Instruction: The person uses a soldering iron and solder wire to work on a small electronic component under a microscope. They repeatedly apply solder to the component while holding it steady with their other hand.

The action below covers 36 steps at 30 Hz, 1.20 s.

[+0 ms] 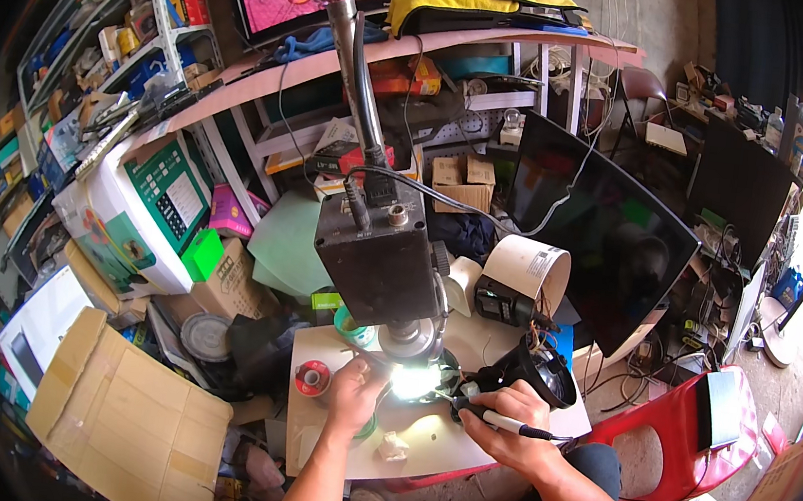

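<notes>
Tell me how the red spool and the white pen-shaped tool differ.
The red spool is round and squat; the white pen-shaped tool is long and slim. The spool sits on the table; the tool is held in the right hand.

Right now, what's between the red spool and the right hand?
In the head view, going from the red spool to the right hand: the left hand, then bright glare with dark parts beside it, too unclear to identify.
</notes>
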Tool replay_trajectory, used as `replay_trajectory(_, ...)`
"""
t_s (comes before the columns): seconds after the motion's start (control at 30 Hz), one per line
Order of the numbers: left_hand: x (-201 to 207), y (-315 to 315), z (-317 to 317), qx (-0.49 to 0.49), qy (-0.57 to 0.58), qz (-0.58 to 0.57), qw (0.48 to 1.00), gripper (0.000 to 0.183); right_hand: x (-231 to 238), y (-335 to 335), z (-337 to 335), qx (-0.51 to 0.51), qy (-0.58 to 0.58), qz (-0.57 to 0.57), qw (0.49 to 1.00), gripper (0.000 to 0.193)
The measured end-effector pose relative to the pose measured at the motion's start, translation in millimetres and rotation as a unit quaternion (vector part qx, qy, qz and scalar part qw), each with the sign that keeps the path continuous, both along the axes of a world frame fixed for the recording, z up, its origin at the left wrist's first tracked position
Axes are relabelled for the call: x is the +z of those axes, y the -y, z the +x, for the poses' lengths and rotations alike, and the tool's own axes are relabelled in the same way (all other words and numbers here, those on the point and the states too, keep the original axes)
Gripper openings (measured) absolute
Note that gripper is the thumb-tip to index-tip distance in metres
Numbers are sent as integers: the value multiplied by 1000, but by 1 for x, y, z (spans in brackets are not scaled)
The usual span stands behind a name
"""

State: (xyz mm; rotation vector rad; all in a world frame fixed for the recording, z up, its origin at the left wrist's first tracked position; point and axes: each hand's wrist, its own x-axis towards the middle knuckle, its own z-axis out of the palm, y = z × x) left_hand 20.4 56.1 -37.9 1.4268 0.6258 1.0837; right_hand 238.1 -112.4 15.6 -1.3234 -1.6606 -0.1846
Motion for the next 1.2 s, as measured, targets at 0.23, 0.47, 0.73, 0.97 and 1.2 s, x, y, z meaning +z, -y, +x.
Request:
replay_trajectory(0.23, 1, 1, 1, -3, 2, 5, 1000, 16, 5, 1, -3, -7, -25, -5, 1000, 15)
replay_trajectory(0.47, 1, 1, 1, -3, 7, 6, 1000, 14, 7, 2, -3, -5, -7, -3, 1000, 13)
replay_trajectory(0.73, 1, 1, 0, -12, 17, -6, 1000, 13, 4, 1, -2, -2, 5, 1, 1000, 13)
replay_trajectory(0.97, 1, 0, 1, -9, 18, 6, 1000, 16, 4, 0, -2, 0, -2, 0, 1000, 14)
replay_trajectory(1.2, 0, 0, 0, -15, 16, 0, 1000, 16, 5, 1, -3, -6, -16, -6, 1000, 14)
